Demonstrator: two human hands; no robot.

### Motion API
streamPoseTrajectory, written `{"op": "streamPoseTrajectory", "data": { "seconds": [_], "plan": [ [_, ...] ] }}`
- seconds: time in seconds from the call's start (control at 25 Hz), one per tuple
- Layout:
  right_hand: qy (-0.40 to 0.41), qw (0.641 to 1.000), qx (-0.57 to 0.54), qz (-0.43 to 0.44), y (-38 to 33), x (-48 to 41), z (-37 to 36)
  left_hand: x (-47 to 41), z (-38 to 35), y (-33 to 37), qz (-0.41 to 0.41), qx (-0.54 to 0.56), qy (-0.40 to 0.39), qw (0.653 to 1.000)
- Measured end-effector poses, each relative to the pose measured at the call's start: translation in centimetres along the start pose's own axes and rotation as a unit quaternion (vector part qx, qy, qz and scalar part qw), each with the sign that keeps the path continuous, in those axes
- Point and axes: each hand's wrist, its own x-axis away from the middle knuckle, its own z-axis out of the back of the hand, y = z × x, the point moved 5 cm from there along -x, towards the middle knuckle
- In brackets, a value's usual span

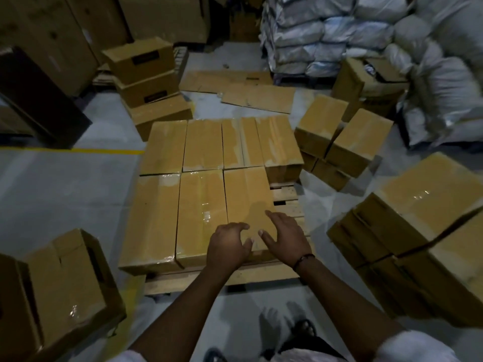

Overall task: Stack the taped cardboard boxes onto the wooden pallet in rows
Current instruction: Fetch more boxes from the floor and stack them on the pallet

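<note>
Left hand and right hand lie over the near-right box on the wooden pallet — fingers loose, gripping nothing. They possibly touch it.

Tan-brown boxes under glossy clear tape, pale wood pallet, grey floor with yellow line, white and pale-blue sacks.

Wooden pallet mostly under boxes (sacks blurred)

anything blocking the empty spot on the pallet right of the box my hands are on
Nothing visible. The wooden pallet lies bare right of the taped box under the left hand and right hand; loose boxes stand on the floor.
</note>
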Motion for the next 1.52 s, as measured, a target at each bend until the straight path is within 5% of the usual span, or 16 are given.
{"op": "streamPoseTrajectory", "data": {
  "seconds": [0.36, 0.68, 1.04, 1.28, 1.52],
  "plan": [
    [0.049, 0.997, -0.059, -0.018, 10.5, 1.8, 9.5, -3.7, -3.5, 11.5, -0.029, 0.014, 0.012, 0.999],
    [0.096, 0.984, -0.09, -0.12, 23.0, 4.5, 16.9, -8.0, -10.9, 23.9, -0.085, 0.038, -0.044, 0.995],
    [0.179, 0.926, -0.166, -0.289, 32.7, 5.7, 18.8, -14.7, -17.6, 31.6, -0.201, 0.03, -0.161, 0.966],
    [0.279, 0.868, -0.197, -0.361, 36.5, 4.9, 21.1, -19.7, -20.4, 34.7, -0.279, 0.011, -0.222, 0.934],
    [0.292, 0.843, -0.215, -0.396, 39.4, 3.7, 22.6, -22.9, -23.4, 37.4, -0.297, 0.026, -0.261, 0.918]
  ]
}}
